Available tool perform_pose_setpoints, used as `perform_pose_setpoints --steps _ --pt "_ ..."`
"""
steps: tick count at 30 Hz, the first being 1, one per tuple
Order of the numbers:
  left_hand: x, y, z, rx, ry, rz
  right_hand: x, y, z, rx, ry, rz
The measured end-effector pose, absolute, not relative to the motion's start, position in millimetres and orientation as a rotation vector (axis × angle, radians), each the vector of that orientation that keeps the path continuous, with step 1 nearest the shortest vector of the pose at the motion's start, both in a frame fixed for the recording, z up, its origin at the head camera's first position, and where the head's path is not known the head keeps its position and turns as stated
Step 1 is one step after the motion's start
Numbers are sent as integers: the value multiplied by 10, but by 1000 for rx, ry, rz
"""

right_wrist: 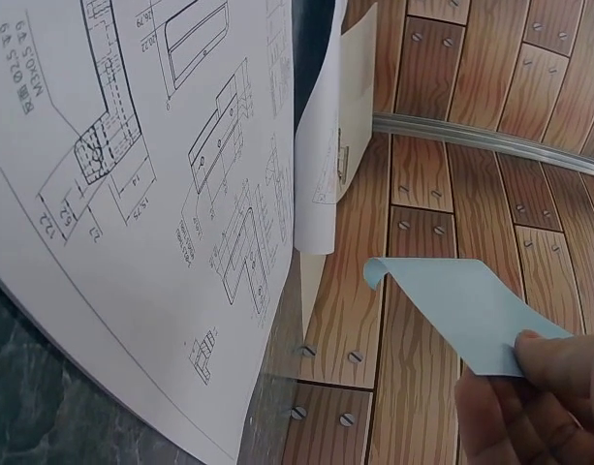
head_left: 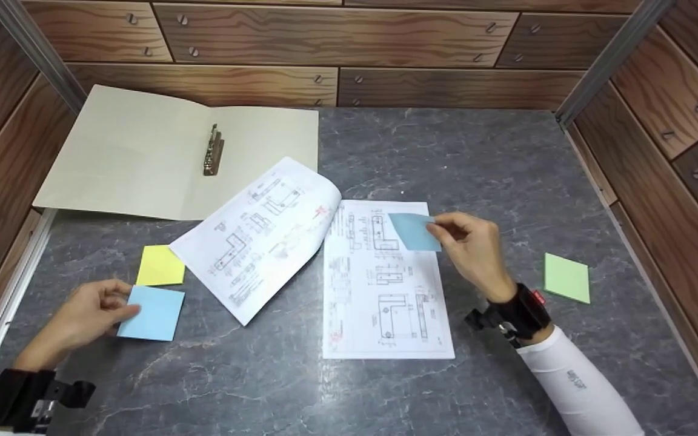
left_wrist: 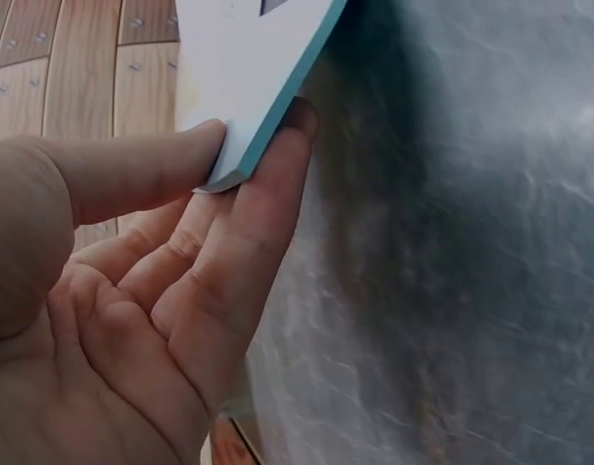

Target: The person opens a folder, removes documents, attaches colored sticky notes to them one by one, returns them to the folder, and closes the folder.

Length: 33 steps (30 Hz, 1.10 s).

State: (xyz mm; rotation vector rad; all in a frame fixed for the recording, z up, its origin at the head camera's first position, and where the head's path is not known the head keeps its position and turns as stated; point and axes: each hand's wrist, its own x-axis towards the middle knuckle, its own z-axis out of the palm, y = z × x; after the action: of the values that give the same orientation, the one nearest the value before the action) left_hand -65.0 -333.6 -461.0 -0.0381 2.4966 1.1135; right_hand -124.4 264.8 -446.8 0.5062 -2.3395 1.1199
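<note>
Both hands (head_left: pixel 89 310) (head_left: pixel 475 253) pinch blue notes (head_left: pixel 154 313) (head_left: pixel 411 232) over grey marbled tabletop (head_left: pixel 476 157), wood-patterned walls (head_left: pixel 337 36) behind.

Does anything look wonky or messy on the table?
Yes: the left drawing page lies slanted, overlapping the open folder, with one side curling up, while the right drawing page lies straight. Nothing looks spilled.

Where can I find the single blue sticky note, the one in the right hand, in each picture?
Head: blue sticky note right of centre, pinched by the right hand, overlapping the printed page.
Left wrist: not in it; the left hand there holds a blue pad instead.
Right wrist: blue sticky note at lower right, its far end curled.
Shared landmark: the wood-patterned wall.
</note>
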Motion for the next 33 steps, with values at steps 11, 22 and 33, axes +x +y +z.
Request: perform_pose_setpoints --steps 11,22,33 --pt "-668 -3363 -4711 -129 2505 1061 -1205 2642 -4511 558 -2368 1127" --pt "-681 -3260 -4669 -40 2727 775 -1209 2649 -4530 552 -2392 1100" --pt "-680 -2983 -4436 55 2870 723 -1232 2629 -4526 529 -2404 1077"
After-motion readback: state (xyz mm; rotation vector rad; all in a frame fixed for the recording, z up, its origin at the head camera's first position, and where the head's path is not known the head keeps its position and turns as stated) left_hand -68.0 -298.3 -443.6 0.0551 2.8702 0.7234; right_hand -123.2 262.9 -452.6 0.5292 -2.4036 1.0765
